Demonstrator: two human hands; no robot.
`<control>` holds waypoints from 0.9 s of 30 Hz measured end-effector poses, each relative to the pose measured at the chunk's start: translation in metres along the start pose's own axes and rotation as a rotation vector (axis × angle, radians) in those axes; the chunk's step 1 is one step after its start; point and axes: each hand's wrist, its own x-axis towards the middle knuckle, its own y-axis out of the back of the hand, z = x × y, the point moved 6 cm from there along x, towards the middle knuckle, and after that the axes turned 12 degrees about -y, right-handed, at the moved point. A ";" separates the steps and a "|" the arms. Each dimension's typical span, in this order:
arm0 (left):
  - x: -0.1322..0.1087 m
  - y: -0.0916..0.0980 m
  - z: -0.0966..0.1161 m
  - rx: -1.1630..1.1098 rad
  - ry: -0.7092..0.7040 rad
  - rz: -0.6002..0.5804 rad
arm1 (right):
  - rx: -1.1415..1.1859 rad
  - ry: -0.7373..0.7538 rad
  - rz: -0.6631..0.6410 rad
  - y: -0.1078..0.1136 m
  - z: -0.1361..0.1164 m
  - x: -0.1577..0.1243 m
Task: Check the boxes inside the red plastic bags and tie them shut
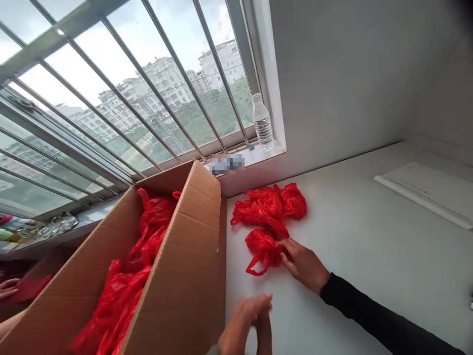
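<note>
My right hand (306,266), below a black sleeve, reaches in from the right. Its thumb and fingers close on the edge of a knotted red plastic bag (260,246) lying on the white tabletop (343,222); the fingertips are partly hidden by the bag. Nearer the bottom edge, my left hand (246,323) hovers slightly blurred, thumb and fingers apart with nothing between them. Just beyond the gripped bag lie more bunched red plastic bags (268,204), touching it. What the bags contain cannot be made out.
Left of the tabletop stands a tall open cardboard box (185,256) with several red bags (125,286) inside. A water bottle (262,123) stands on the windowsill. White paper sheets (428,190) lie at right. Another person's hand (8,288) shows at far left near something red.
</note>
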 end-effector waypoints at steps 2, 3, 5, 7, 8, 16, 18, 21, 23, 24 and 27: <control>-0.010 -0.033 -0.015 -0.030 0.121 0.029 | 0.018 -0.006 -0.020 0.017 0.010 -0.021; -0.014 -0.050 -0.021 -0.029 0.156 0.014 | 0.029 -0.018 -0.030 0.026 0.015 -0.033; -0.020 -0.084 -0.025 -0.059 0.171 -0.055 | 0.055 -0.059 -0.046 0.046 0.028 -0.058; -0.028 -0.114 -0.022 -0.120 0.155 -0.139 | 0.079 -0.117 -0.056 0.064 0.042 -0.081; -0.033 -0.126 -0.018 -0.153 0.152 -0.173 | 0.088 -0.151 -0.058 0.072 0.049 -0.092; -0.054 -0.155 0.012 -0.360 0.158 -0.230 | -0.012 -0.118 0.075 0.095 0.053 -0.138; -0.056 -0.151 0.012 -0.372 0.185 -0.214 | -0.010 -0.064 0.012 0.090 0.050 -0.137; -0.064 -0.136 0.001 -0.340 0.299 -0.157 | 0.026 -0.125 0.036 0.099 0.061 -0.135; -0.072 -0.126 -0.007 -0.315 0.389 -0.131 | 0.031 -0.219 0.100 0.112 0.075 -0.137; -0.075 -0.122 -0.008 -0.313 0.419 -0.130 | 0.026 -0.251 0.120 0.117 0.079 -0.139; -0.078 -0.121 -0.001 -0.349 0.429 -0.153 | 0.005 -0.176 0.135 0.120 0.071 -0.143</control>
